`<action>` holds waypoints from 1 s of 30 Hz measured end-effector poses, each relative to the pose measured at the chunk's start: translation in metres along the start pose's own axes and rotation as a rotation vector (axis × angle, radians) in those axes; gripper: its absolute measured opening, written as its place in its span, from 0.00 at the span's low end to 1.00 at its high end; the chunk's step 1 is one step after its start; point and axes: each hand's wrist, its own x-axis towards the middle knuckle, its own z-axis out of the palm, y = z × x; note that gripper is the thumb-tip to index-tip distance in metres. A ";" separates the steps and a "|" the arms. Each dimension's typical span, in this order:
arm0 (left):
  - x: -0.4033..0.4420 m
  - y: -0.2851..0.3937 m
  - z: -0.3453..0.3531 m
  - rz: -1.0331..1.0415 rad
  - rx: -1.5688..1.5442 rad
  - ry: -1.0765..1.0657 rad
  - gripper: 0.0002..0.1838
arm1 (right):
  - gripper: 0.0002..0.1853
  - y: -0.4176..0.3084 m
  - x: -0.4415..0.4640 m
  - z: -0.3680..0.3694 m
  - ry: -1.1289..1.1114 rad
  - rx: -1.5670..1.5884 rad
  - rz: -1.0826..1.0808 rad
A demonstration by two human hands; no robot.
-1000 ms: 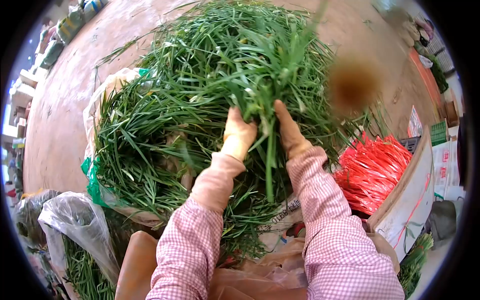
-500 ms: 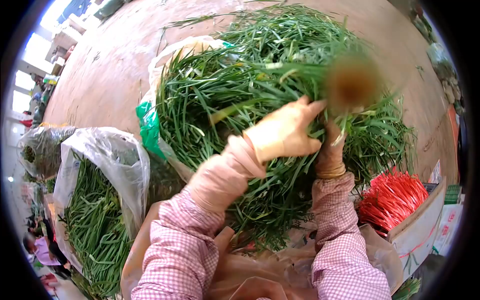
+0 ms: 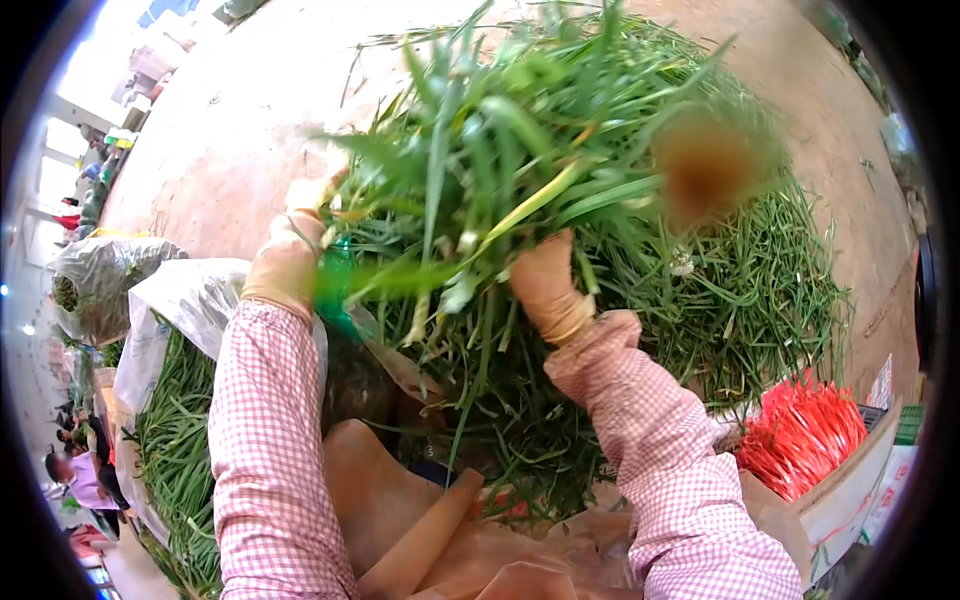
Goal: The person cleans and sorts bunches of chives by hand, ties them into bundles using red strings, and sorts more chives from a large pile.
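My right hand, in a pale glove, is closed on a bunch of long green leaves, lifted and blurred. Some yellowed blades and pale stem ends show among them. At the bunch's left side is my left hand, gloved too, beside the green part of a plastic bag; its fingers are smeared and partly hidden, so what they hold does not show. Behind and below the bunch spreads a large pile of the same greens.
A clear plastic bag of greens stands at the left, with another wrapped bag behind it. Red plastic strips sit by a white box at the right. A person is far left. A brown blur covers part of the view.
My left hand has moved left, away from my right hand, to the bag's side. My right hand has moved left and raised a bunch of leaves off the pile.
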 end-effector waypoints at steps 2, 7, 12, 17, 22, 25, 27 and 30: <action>0.015 -0.032 0.028 0.037 -0.044 -0.069 0.29 | 0.16 -0.001 -0.010 0.011 -0.030 -0.400 -0.162; 0.020 -0.022 0.012 -0.087 -0.367 0.014 0.20 | 0.22 0.002 -0.022 0.042 0.065 0.300 -0.059; -0.049 0.032 -0.027 0.294 -0.778 0.174 0.08 | 0.28 -0.061 0.021 0.012 -0.080 1.254 0.428; -0.094 0.028 -0.091 0.421 -0.293 0.336 0.12 | 0.28 -0.097 0.057 0.043 0.008 1.047 0.228; -0.148 0.011 -0.114 0.527 -0.408 0.350 0.15 | 0.29 -0.096 0.092 0.087 -0.103 0.903 0.458; -0.134 -0.010 -0.103 0.672 -0.327 0.503 0.16 | 0.24 -0.130 0.104 0.090 -0.150 0.674 0.531; -0.158 -0.002 -0.103 0.741 -0.582 0.386 0.16 | 0.15 -0.155 0.095 0.108 -0.140 0.463 0.485; -0.171 0.004 -0.097 0.770 -0.569 0.466 0.16 | 0.20 -0.178 0.087 0.134 -0.430 0.310 0.331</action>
